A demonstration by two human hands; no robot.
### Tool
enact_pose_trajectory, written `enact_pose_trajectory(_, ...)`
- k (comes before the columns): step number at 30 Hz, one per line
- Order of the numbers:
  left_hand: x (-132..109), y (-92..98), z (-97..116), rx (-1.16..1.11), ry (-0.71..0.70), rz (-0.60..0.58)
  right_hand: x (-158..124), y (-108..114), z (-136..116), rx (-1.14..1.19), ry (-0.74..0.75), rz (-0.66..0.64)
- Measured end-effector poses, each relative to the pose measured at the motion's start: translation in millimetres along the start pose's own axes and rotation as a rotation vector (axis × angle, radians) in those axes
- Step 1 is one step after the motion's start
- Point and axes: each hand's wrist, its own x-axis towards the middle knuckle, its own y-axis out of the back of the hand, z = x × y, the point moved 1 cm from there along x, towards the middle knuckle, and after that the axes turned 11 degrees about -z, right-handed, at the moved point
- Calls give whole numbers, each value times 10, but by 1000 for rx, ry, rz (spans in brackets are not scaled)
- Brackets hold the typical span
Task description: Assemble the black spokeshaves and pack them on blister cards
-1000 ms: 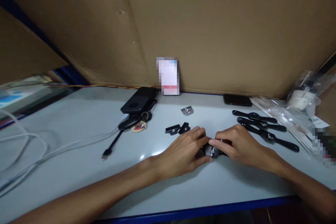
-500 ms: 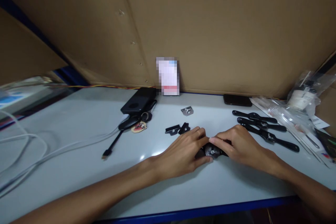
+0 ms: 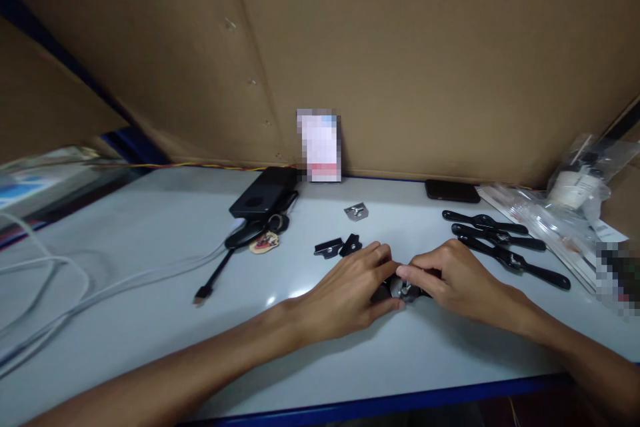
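A black spokeshave [image 3: 383, 292] with a silvery blade [image 3: 399, 288] in its middle lies on the bench under both hands. My left hand [image 3: 357, 283] is closed around its left side, thumb at the near edge and fingers over the far edge. Above the blade my right hand [image 3: 450, 273] makes a pinch, thumb and forefinger together; what lies between them is mostly hidden. A small shiny screw [image 3: 405, 287] shows just below those fingertips. Beyond my left hand are two black metal caps [image 3: 328, 248], and a loose silvery blade [image 3: 356, 212] lies farther back.
Three black spokeshaves [image 3: 513, 259] lie to the right, beside clear plastic packaging [image 3: 540, 223]. At the back are a dark phone [image 3: 453, 191] and an upright screen [image 3: 323, 147] against cardboard. A black box [image 3: 265, 191], keys and white cables [image 3: 150, 272] occupy the left.
The fingertips of my right hand have shifted slightly over the blade, and the screw there looks different in outline. My left hand stays in place.
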Motion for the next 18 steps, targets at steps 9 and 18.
enact_pose_trajectory(9,0,13,3,-16,2,-23,18,101,69,-144,-88,-48)
enact_pose_trajectory(18,8,22,13,-16,15,-5,-13,-23,-17,-88,30,-48)
